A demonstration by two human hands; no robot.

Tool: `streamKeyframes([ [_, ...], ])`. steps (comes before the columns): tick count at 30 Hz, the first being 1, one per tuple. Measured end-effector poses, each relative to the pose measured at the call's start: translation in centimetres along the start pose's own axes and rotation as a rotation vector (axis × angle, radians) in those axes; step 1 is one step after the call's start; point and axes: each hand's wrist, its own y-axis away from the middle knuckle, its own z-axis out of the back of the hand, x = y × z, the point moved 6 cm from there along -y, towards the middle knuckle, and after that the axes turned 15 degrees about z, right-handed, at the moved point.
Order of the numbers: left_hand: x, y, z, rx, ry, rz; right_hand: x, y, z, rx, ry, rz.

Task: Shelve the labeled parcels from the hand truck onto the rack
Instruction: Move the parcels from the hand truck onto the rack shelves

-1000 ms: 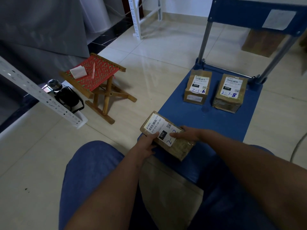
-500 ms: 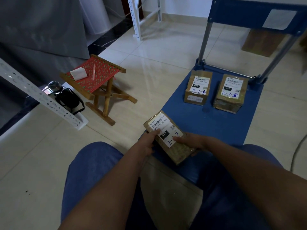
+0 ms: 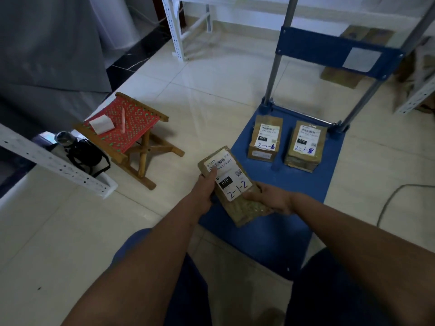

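Holding the parcel (image 3: pixel 231 184) marked 2-1-2 above the near left corner of the truck (image 3: pixel 294 208), we have it lifted and tilted, label up. It looks soft and crumpled at its near end, so it could sag or slip if our grip loosens as we rise and turn toward the rack. The handwritten code is our only guide to its slot, and misreading it would put the parcel in the wrong place.

Our left hand (image 3: pixel 204 191) grips the left edge, thumb lying across the label near the barcode. Our right hand (image 3: pixel 270 198) holds the near right corner, fingers curled under it. Both forearms reach forward from between our knees.

Two more parcels, 2-1-6 (image 3: pixel 264 140) and 2-1-8 (image 3: pixel 306 147), stand side by side at the far end of the truck, well apart from ours. A stool (image 3: pixel 131 132) sits to the left, and a white rack upright (image 3: pixel 54 161) crosses the near left.
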Motion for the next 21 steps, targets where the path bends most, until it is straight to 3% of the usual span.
streamKeyframes([
  [10, -14.6, 17.8, 0.0, -0.053, -0.087, -0.063, 19.5, 7.5, -2.7, -0.082, -0.180, 0.138],
  [17, -22.7, 31.6, 3.5, -0.115, -0.132, -0.102, 35.0, 11.1, -4.1, -0.190, -0.246, 0.278],
  [21, -26.3, 38.0, 5.6, -0.070, -0.052, -0.091, 42.5, 14.0, -5.2, -0.211, -0.252, 0.301],
])
